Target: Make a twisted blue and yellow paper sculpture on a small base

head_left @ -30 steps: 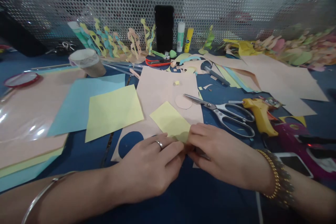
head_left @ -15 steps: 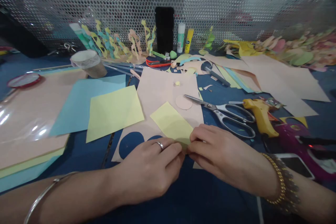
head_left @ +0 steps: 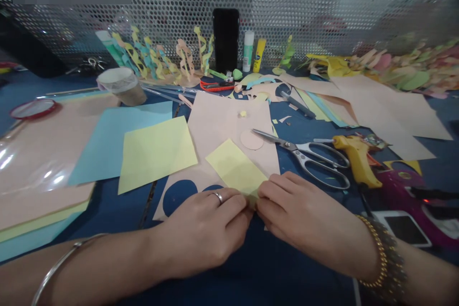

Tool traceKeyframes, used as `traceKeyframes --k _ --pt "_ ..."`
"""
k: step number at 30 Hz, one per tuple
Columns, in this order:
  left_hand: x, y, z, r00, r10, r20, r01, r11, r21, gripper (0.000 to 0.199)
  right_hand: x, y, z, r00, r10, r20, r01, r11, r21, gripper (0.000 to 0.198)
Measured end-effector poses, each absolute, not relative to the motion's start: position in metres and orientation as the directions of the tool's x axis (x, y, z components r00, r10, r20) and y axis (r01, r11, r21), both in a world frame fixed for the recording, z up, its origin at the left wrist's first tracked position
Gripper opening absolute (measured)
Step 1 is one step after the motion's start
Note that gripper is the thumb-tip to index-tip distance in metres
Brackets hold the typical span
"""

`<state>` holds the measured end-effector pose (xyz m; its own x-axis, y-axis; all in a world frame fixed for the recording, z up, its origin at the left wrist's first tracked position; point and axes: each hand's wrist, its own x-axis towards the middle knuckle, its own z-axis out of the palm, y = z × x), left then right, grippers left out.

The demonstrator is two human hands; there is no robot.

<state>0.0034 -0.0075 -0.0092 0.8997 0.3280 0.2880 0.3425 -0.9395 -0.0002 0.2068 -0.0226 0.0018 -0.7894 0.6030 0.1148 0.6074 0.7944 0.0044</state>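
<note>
A strip of yellow paper (head_left: pixel 234 164) lies slanted over a pale pink sheet (head_left: pixel 224 110) that has round holes cut in it. My left hand (head_left: pixel 211 227) pinches the strip's near end, and my right hand (head_left: pixel 297 217) grips that same end from the other side. The fingertips nearly meet and hide the paper's near edge. Beyond the strip, a pink paper disc (head_left: pixel 251 139) rests on the sheet, partly under the tip of silver scissors (head_left: pixel 304 153). A tiny yellow paper piece (head_left: pixel 243 114) sits farther back.
Left are a yellow sheet (head_left: pixel 158 155), a blue sheet (head_left: pixel 96 148) and a paper cup (head_left: pixel 124 88). A yellow glue gun (head_left: pixel 358 160) lies right, near a white device (head_left: pixel 403 229). A black phone (head_left: pixel 225 40) and glue sticks stand by the perforated metal panel (head_left: pixel 172 0).
My right hand has shifted very slightly, its fingers drawing a little closer to my left hand at the strip's near end. The other things stay put.
</note>
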Motion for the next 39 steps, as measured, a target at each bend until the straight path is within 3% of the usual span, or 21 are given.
traceKeyframes --k 5,11,17,26,32,39 --pt "0.002 -0.007 -0.01 0.905 0.318 0.284 0.332 -0.943 -0.002 0.015 0.207 -0.02 0.002 -0.782 0.621 0.046 0.621 0.783 -0.027 0.002" --pt "0.009 -0.008 -0.009 0.845 0.444 0.298 0.453 -0.89 0.041 0.015 0.207 -0.019 0.004 -0.78 0.625 0.026 0.621 0.779 -0.084 0.002" --pt "0.015 -0.009 -0.008 0.823 0.533 0.198 0.527 -0.846 0.084 0.016 0.207 -0.015 0.007 -0.755 0.655 0.016 0.638 0.741 -0.21 0.003" --pt "0.018 -0.007 -0.003 0.776 0.621 0.113 0.6 -0.781 0.171 0.017 0.208 -0.016 0.005 -0.727 0.685 0.044 0.647 0.705 -0.289 0.009" --pt "0.013 -0.007 -0.001 0.803 0.572 0.165 0.538 -0.816 0.213 0.021 0.206 -0.014 0.005 -0.707 0.707 -0.005 0.664 0.662 -0.347 0.008" --pt "0.003 -0.012 -0.009 0.887 0.383 0.257 0.394 -0.919 0.006 0.02 0.207 -0.011 0.006 -0.658 0.75 -0.064 0.681 0.557 -0.475 0.01"
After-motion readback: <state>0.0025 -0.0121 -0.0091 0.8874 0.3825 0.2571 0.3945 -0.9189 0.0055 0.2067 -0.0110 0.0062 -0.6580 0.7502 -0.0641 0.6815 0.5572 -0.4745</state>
